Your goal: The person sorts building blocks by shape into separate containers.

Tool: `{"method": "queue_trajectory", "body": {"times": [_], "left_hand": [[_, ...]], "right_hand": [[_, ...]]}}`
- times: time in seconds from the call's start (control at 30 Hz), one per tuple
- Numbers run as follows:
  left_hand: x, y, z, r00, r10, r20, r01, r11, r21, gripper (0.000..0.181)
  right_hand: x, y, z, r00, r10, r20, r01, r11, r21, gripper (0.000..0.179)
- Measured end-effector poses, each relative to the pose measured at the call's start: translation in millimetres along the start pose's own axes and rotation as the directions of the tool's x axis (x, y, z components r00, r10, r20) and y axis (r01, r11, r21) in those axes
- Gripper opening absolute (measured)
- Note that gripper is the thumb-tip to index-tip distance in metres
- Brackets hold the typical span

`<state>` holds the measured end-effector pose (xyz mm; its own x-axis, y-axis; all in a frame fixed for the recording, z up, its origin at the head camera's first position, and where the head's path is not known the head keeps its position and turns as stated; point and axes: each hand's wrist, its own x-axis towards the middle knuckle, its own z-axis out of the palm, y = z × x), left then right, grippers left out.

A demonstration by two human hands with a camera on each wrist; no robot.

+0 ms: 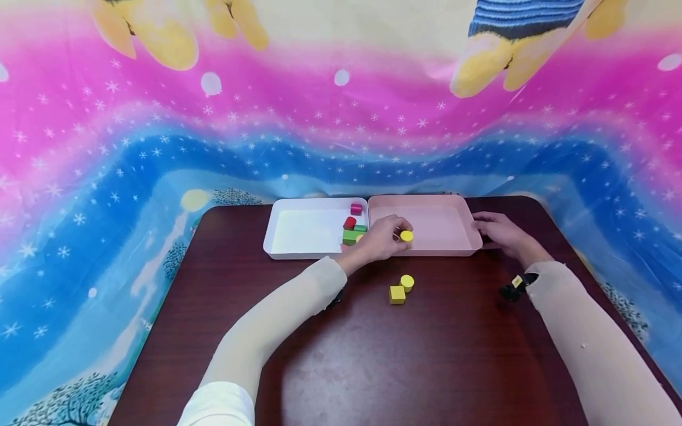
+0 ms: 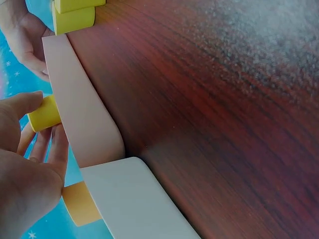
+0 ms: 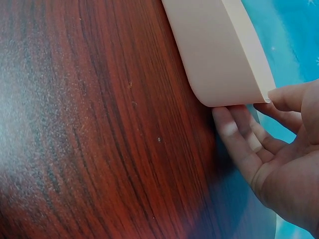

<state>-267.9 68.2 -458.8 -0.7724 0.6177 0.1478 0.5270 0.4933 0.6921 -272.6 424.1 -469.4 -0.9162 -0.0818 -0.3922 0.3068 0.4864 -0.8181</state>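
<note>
Over the near left part of the pink tray (image 1: 426,252), my left hand (image 1: 380,238) pinches a yellow cylinder block (image 1: 407,236) between thumb and fingers. The left wrist view shows this cylinder (image 2: 46,113) just behind the tray's wall. At the tray's right end, my right hand (image 1: 503,232) holds the edge, its thumb at the rim and its other fingers against the outer wall (image 3: 224,74). On the table in front of the tray, a yellow cube (image 1: 396,294) and another yellow cylinder (image 1: 407,283) stand close together.
Left of the pink tray, against it, stands a white tray (image 1: 314,256). Its right side holds several blocks, among them a red cylinder (image 1: 349,223), a magenta block (image 1: 356,209) and a green block (image 1: 350,237). A printed cloth (image 1: 341,142) hangs behind the dark wooden table (image 1: 341,367).
</note>
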Motion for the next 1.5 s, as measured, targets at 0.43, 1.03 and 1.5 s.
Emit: {"method": "queue_trajectory", "body": {"times": [0.43, 1.03, 1.5], "left_hand": [[2.9, 0.9, -0.6, 0.999, -0.024, 0.042, 0.021, 0.998, 0.063, 0.039], [-0.6, 11.8, -12.2, 0.999, -0.038, 0.012, 0.038, 0.999, 0.038, 0.043], [-9.7, 14.7, -25.3, 1.0, -0.011, -0.012, 0.011, 0.999, 0.033, 0.044]], "right_hand": [[1.3, 0.7, -0.9, 1.0, 0.009, 0.0, -0.009, 1.0, 0.008, 0.061], [1.1, 1.5, 0.8, 1.0, -0.002, -0.002, 0.002, 1.0, 0.0, 0.061], [-2.2, -2.7, 1.7, 1.0, -0.002, -0.008, 0.002, 1.0, -0.016, 0.06]]}}
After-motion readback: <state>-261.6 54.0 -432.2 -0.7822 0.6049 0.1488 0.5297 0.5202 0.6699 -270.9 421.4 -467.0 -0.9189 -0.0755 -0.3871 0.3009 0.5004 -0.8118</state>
